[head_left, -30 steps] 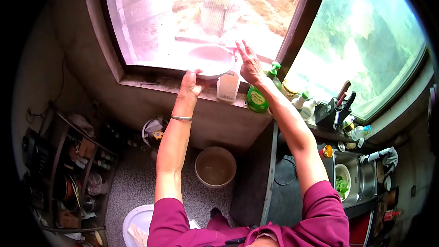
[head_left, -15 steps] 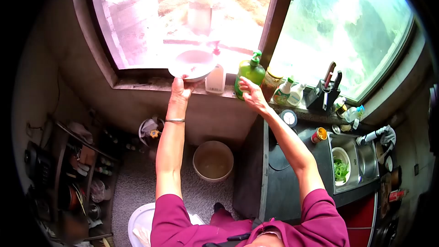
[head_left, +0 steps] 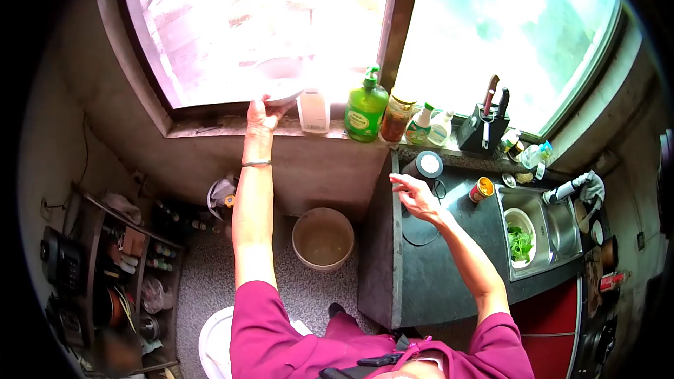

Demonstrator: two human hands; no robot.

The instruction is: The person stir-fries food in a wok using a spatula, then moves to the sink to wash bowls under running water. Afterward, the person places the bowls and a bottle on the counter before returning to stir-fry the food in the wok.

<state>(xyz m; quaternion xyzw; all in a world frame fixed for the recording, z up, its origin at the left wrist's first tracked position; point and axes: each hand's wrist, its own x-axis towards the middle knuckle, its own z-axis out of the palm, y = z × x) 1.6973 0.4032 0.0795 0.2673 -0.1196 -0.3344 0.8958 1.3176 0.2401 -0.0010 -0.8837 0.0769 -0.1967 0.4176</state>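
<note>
Overexposed window behind. Round pale bowl by the sill, just beyond left hand, which grips its near side; no long axis. Right hand empty, fingers loose, over counter, farther off.

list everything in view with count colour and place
bowl: 1, whitish, before window
plain bottle: 1, white, sill
pump bottle: 1, green, sill
jar: 1, brownish, sill
small bottles: at least 4, mixed, sill
knife block: 1, black, sill
counter: 1, black, right
round container: 1, dark, counter
small container: 1, orange, counter
sink: 1, silver, counter
basin: 1, white, sink
leafy greens: one heap, green, basin
bucket: 1, brownish, floor
tub: 1, white, floor
shelf: 1, brown, left, cluttered
sleeves: 2, magenta, bottom
left hand: 1, holding bowl
right hand: 1, empty, over counter
</note>
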